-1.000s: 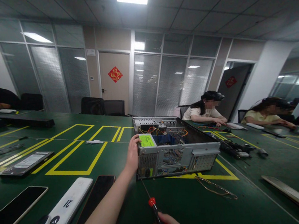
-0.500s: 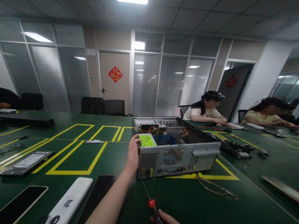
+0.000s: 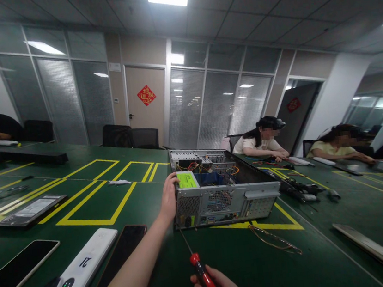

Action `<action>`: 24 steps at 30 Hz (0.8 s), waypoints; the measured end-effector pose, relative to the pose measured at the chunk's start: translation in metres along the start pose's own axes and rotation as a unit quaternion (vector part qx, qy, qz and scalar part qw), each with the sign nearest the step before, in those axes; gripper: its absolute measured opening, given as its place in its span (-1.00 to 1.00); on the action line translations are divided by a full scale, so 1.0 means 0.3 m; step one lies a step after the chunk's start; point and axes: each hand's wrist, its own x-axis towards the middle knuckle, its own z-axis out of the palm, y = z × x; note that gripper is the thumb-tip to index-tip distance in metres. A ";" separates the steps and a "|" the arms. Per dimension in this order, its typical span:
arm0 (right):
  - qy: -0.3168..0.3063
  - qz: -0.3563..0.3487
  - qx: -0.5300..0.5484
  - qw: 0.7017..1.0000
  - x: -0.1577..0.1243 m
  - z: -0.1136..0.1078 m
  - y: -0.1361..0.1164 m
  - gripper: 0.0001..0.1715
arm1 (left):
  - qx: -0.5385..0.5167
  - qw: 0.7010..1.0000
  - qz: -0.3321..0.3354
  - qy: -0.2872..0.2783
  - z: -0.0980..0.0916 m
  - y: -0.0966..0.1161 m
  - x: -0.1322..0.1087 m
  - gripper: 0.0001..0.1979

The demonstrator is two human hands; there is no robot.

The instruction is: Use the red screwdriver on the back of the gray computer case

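An opened computer case (image 3: 240, 202) lies on its side on the green table, its cables and inner parts exposed. Against its left side rests my left hand (image 3: 169, 197), fingers curled over the top edge beside the power supply (image 3: 186, 181) with its bright green label. My right hand (image 3: 219, 286) is wrapped round a red and black screwdriver (image 3: 206, 276). The long thin shaft points up toward the lower left corner of the case's rear panel. Whether the tip touches a screw there I cannot tell.
Left of my arm lie a dark phone (image 3: 121, 254), a white power bank (image 3: 88, 268), another phone (image 3: 22, 271) and a hard drive (image 3: 32, 212). Right of the case are a thin cable (image 3: 276, 240), black cables (image 3: 301, 188) and a long metal strip (image 3: 375, 251). Several people sit around the table.
The screwdriver's handle has turned in my right hand, showing more red now. My left hand stays on the case. The whole view has shifted slightly.
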 end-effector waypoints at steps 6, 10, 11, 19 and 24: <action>-0.024 -0.027 -0.045 0.998 -0.015 0.043 0.018 -0.45 | -0.002 1.000 0.001 0.001 0.003 -0.001 0.000 -0.56; -0.077 -0.114 -0.094 0.986 -0.047 0.095 0.002 -0.39 | -0.005 1.000 0.003 0.002 0.005 -0.002 0.001 -0.56; -0.087 -0.125 -0.096 0.984 -0.054 0.104 -0.008 -0.39 | -0.007 1.000 0.005 0.004 0.006 -0.003 0.002 -0.56; -0.089 -0.113 -0.074 0.987 -0.057 0.111 -0.050 -0.45 | -0.008 1.000 0.007 0.002 0.006 -0.002 0.002 -0.55; -0.071 -0.115 -0.065 0.989 -0.049 0.111 -0.045 -0.39 | -0.012 1.000 0.005 0.001 0.007 -0.003 0.001 -0.57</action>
